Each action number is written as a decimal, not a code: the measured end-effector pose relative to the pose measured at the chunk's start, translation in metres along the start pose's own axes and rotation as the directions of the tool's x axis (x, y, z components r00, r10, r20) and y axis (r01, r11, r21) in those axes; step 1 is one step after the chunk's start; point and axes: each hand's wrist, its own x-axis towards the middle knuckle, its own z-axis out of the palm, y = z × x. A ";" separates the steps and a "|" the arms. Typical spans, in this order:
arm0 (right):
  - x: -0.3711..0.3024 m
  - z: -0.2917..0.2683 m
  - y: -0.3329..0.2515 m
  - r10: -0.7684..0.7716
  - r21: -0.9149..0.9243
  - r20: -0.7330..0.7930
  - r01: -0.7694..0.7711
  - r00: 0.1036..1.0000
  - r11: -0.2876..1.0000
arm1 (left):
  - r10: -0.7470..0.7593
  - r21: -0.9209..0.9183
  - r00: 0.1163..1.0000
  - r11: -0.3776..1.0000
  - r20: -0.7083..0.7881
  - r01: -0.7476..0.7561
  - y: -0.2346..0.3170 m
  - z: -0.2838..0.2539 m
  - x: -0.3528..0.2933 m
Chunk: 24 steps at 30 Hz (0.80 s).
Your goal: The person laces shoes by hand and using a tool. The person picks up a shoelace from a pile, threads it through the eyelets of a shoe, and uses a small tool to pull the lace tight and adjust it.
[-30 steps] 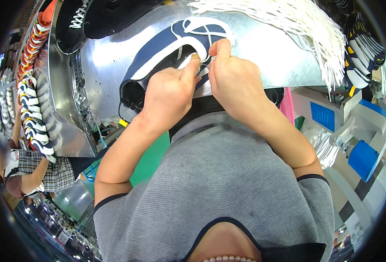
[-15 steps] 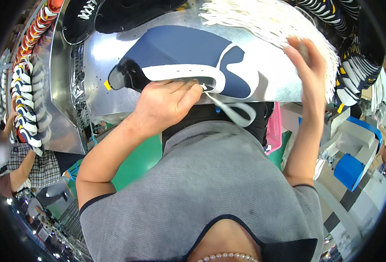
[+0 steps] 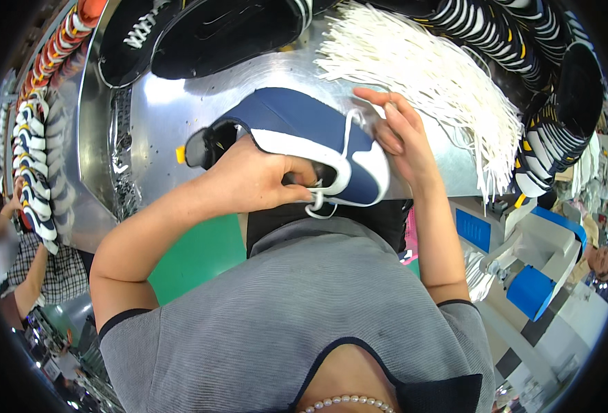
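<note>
I see the fingers [image 3: 297, 180] of my left hand [image 3: 252, 180] curled tight around the white-trimmed edge of a navy shoe upper [image 3: 304, 134], pinching it where a white lace [image 3: 331, 182] loops out below the thumb. The grip is closed on the upper. My right hand [image 3: 401, 141] sits at the upper's far end, fingers [image 3: 379, 110] half bent and loosely spread; the lace runs up toward them, and they appear to hold it, though the contact itself is too small for me to confirm. The navy shoe upper is held just above the near edge of the shiny metal worktop [image 3: 173, 117], tilted, its dark opening facing left. Just behind the right hand lies a thick bundle of white laces [image 3: 428, 69], fanned across the worktop. Black shoe pieces [image 3: 214, 31] lie at the far side. Striped dark uppers [image 3: 558, 131] are stacked to the right, and a row of similar pieces [image 3: 32, 165] runs down the left. A blue and white machine [image 3: 538, 268] stands lower right.
</note>
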 end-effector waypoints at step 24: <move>0.000 0.039 -0.007 -0.091 -0.491 -0.071 0.045 0.993 0.870 | -0.027 0.162 0.885 0.980 -0.466 0.115 -0.008 0.016 -0.025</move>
